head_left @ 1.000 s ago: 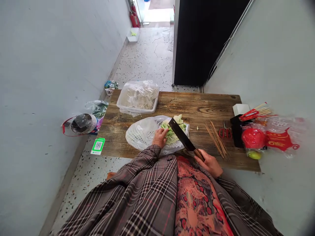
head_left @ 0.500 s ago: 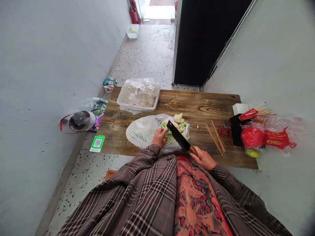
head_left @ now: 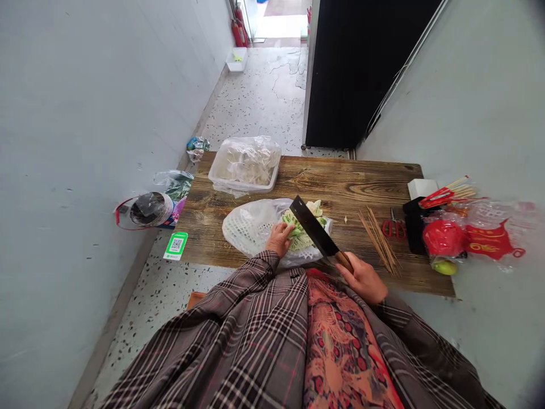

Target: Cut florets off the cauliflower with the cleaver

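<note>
My left hand (head_left: 280, 238) presses, fingers curled, on the near-left side of the cauliflower (head_left: 303, 227), which lies on a white plastic bag (head_left: 249, 227) at the near edge of the wooden table (head_left: 361, 187). The cleaver (head_left: 314, 229) crosses above the cauliflower, long axis running from far-left to near-right. My right hand (head_left: 364, 279) is clamped around its wooden handle, just right of the cauliflower.

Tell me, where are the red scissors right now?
The red scissors lie on the wooden table toward its right side, between the bundle of bamboo skewers and the black box.
</note>
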The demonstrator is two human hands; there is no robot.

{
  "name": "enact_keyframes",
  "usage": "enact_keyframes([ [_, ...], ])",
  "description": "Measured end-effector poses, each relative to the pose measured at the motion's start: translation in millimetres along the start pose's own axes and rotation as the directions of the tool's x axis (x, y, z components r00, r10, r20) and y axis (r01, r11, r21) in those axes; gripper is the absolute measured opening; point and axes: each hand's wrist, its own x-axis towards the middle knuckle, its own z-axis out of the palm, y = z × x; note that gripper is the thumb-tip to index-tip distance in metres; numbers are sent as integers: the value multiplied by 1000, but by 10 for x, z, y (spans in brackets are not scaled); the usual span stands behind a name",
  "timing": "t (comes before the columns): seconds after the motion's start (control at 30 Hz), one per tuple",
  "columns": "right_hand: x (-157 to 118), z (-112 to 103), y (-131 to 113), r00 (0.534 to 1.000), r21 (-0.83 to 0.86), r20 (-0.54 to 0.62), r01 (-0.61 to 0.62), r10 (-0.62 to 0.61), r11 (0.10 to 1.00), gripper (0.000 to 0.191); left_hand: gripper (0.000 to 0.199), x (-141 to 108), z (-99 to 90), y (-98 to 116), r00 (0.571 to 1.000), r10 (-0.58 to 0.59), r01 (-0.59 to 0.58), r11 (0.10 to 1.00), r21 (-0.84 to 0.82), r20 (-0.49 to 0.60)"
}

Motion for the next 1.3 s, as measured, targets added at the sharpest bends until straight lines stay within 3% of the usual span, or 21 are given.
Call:
enact_keyframes([
  [0.1,56,31,-40,1000,-27,2,-17,17,1000,32,52,-29,12,-5,1000,-5,5,1000,1,2],
  [0.2,162,126,37,983,-66,156,-91,100,994,22,54,-67,10,-8,1000,1,-1,1000,7,20],
  [0.33,231,190,204,961,115,236,-175,144,978,24,56,-133,-10,-25,1000,-14,14,1000,11,27],
  [0.5,167,274,371,844,424,458,-483,278,766,46,58,-188,-40,-33,999,-15,15,1000,-2,49],
  [0.57,143,312,381,870,429,418,-443,261,788,48,57,-188,-40,-33,999,-17,17,1000,-9,45],
  [0.7,81,278,220,972,217,170,-198,162,956,40,55,-183,-37,-38,999,-26,26,1000,-14,26],
  [0.77,34,195,81,988,117,91,-138,128,983,37,54,-191,-45,-39,999,-44,45,999,-16,22],
  [0.9,-25,92,-117,995,80,-40,-92,95,993,32,54,-222,-58,-34,997,-71,72,997,-25,21],
  [1.13,116,506,48,962,-4,231,-149,146,989,15,52,-272,-43,-70,998,-53,53,998,-24,19],
  [1.23,171,559,207,956,150,242,-206,166,967,21,53,-267,-64,-83,998,-67,67,997,-36,13],
  [1.3,182,537,304,920,310,325,-323,220,894,29,52,-258,-86,-89,997,-72,73,995,-66,15],
])
